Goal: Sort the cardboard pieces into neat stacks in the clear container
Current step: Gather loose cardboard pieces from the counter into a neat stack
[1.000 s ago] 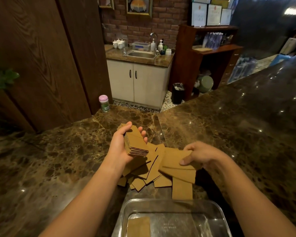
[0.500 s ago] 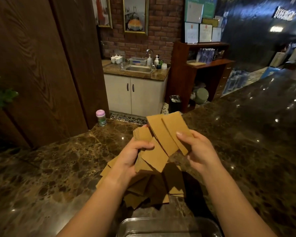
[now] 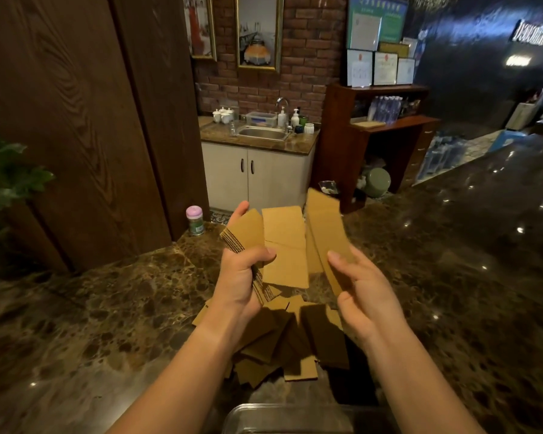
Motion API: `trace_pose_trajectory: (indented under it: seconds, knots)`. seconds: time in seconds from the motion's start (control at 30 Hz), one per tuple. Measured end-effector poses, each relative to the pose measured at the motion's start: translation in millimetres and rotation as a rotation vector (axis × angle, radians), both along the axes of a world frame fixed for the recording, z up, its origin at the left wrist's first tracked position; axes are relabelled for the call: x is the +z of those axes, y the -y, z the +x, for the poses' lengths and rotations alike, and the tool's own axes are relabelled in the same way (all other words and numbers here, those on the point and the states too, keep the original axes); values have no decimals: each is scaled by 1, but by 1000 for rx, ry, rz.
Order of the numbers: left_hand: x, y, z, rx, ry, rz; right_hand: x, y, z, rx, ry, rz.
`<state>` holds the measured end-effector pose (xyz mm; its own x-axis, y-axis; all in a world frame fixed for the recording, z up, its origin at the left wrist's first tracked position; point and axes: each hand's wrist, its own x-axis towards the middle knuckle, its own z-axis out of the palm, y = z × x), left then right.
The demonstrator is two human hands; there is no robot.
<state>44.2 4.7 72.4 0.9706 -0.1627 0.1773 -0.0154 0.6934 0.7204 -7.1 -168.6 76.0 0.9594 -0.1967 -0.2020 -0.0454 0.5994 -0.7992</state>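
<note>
My left hand (image 3: pixel 240 277) grips a thick stack of brown cardboard pieces (image 3: pixel 248 233), raised above the counter, with a wider piece (image 3: pixel 284 245) held against its front under the thumb. My right hand (image 3: pixel 356 283) pinches a long cardboard strip (image 3: pixel 325 227) upright beside that stack. Below both hands, a loose pile of cardboard pieces (image 3: pixel 282 343) lies spread on the dark marble counter (image 3: pixel 91 324). Only the far rim of the clear container (image 3: pixel 289 416) shows at the bottom edge; its inside is out of view.
A small jar with a pink lid (image 3: pixel 195 220) stands at the counter's far edge. A wooden pillar (image 3: pixel 76 120) rises at left with a plant (image 3: pixel 3 180). Beyond the counter are a sink cabinet (image 3: pixel 257 170) and a wooden shelf (image 3: pixel 380 133).
Both hands rose from the pile with cardboard; the right hand lifted pieces and brought them up to the left hand's stack. The view tilted up, so the container slid nearly out of frame.
</note>
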Motion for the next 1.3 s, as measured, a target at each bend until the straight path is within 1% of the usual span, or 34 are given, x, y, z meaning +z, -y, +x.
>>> trace_pose_trajectory:
  seconds: [0.07, 0.17, 0.23, 0.33, 0.43, 0.5, 0.6, 0.67, 0.77, 0.87, 0.93, 1.0, 1.1, 1.17, 1.23, 1.3]
  knots:
    - [-1, 1, 0, -28, -9, -4, -1, -2, -2, 92, -41, -57]
    - [-2, 2, -3, -169, -47, -1, 0, -6, -5, 190, -67, -153]
    - [-2, 1, -2, -272, -87, 41, 1, -9, -6, 189, -57, -182]
    - [-2, 0, -3, -409, -162, 110, 2, -8, -3, 133, -54, -218]
    - [-2, 2, -8, -476, -284, 154, 4, -7, -2, 128, -52, -247]
    - [-1, 3, -11, -448, -328, 167, 4, -7, -1, 124, -44, -228]
    - [-3, 4, -9, -386, -362, 134, 5, -2, 0, 98, -44, -142]
    - [-6, 3, -6, -372, -323, 79, 6, 2, 0, 85, -42, -98]
    - [-14, 2, 1, -323, -205, -55, 6, 9, 0, 65, -34, -54]
    - [-16, 2, 5, -340, -162, -168, 5, 12, -2, 79, -28, -115]
    - [-17, 3, 7, -320, -156, -209, 6, 9, -5, 96, -16, -156]
    - [-14, 4, 6, -285, -180, -168, 6, 5, -6, 100, -12, -173]
    - [-10, 6, 2, -224, -165, 30, 6, -1, -7, 94, -26, -220]
    - [-7, 6, 1, -206, -131, 103, 7, -2, -6, 87, -38, -227]
    - [-4, 5, 2, -166, -113, 144, 7, -2, -7, 96, -45, -156]
    - [-3, 3, 5, -124, -107, 150, 8, -2, -8, 104, -49, -27]
